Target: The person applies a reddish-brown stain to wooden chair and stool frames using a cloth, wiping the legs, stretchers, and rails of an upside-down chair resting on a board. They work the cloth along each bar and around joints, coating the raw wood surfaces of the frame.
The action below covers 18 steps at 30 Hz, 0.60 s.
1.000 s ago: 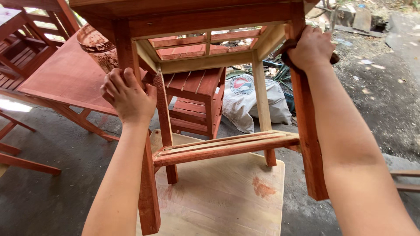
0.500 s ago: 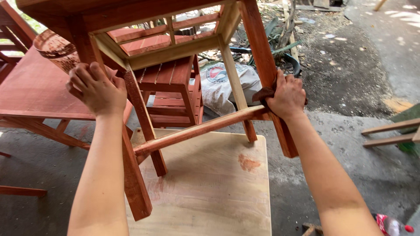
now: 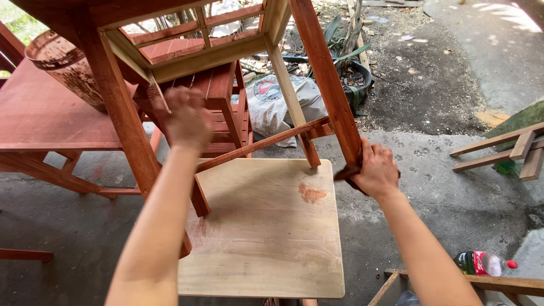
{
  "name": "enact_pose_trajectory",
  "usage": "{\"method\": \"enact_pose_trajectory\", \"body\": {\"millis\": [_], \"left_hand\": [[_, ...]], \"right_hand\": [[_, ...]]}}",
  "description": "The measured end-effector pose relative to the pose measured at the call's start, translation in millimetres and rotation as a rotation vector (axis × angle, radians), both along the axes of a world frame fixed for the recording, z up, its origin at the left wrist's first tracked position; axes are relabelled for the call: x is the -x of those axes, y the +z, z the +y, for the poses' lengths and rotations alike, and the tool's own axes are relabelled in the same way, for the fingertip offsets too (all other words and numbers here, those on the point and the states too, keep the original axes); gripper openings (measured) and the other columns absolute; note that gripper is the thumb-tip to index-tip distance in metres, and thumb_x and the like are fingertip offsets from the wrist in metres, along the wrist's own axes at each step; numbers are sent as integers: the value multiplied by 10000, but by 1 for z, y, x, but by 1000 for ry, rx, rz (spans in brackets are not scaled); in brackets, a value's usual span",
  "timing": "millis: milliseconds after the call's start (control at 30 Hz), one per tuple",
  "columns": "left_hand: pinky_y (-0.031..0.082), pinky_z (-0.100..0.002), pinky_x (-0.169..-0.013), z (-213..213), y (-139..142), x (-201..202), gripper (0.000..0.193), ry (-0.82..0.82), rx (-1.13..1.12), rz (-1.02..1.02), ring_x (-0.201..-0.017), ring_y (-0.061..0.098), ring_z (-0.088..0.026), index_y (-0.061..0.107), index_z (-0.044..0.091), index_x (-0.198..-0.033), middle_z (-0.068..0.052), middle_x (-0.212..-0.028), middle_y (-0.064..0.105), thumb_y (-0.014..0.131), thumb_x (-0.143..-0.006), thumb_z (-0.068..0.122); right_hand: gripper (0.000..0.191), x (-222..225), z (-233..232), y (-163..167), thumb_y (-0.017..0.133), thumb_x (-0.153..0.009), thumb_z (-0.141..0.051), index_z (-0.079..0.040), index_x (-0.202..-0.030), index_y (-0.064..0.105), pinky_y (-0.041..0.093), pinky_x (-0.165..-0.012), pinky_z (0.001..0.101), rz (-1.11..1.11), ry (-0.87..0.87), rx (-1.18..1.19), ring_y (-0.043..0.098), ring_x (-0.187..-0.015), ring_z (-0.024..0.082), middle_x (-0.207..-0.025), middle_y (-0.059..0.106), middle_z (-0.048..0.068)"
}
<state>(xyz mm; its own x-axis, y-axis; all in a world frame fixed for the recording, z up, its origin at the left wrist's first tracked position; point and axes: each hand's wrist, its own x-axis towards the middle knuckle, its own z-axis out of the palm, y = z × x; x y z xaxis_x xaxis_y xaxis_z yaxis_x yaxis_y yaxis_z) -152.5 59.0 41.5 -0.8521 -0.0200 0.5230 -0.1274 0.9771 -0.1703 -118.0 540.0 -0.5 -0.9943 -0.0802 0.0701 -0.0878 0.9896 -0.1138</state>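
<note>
Right now my left hand is blurred, its fingers curled by the inner leg of the red-stained wooden chair frame tipped over the pale board; I cannot tell if it truly grips. My right hand is closed on a dark rag, pressed against the foot of the near leg. Most of the frame looks stained already; one far leg and some inner rails remain bare pale wood, so staining seems largely done but unfinished.
</note>
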Motion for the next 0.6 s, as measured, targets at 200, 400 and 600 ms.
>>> {"method": "enact_pose_trajectory", "body": {"millis": [200,400,600], "left_hand": [[120,-668,-1135,116,-26,-14,758,-207,-76,-641,-1436,267,-381,422,133,-1482,-196,-1543,350,508,-909,622],[123,-649,-1209,123,-42,-13,323,-289,44,-347,-1433,365,-325,644,154,-1253,-67,-1416,540,559,-941,164],[127,-680,-1179,115,-34,-18,285,-308,60,-264,-1394,369,-340,706,169,-1155,7,-1357,576,601,-891,145]], "right_hand": [[743,-6,78,-39,741,-729,-31,-23,-1450,560,533,-1042,428,244,195,573,656,-1180,341,-1259,672,181],[602,83,85,-18,767,-964,-13,-2,-1506,506,537,-1023,349,424,162,1066,625,-1184,237,-1330,634,138],[477,115,3,-7,781,-878,-106,-23,-1315,607,544,-873,353,-37,14,1032,663,-1030,195,-1169,701,85]]}}
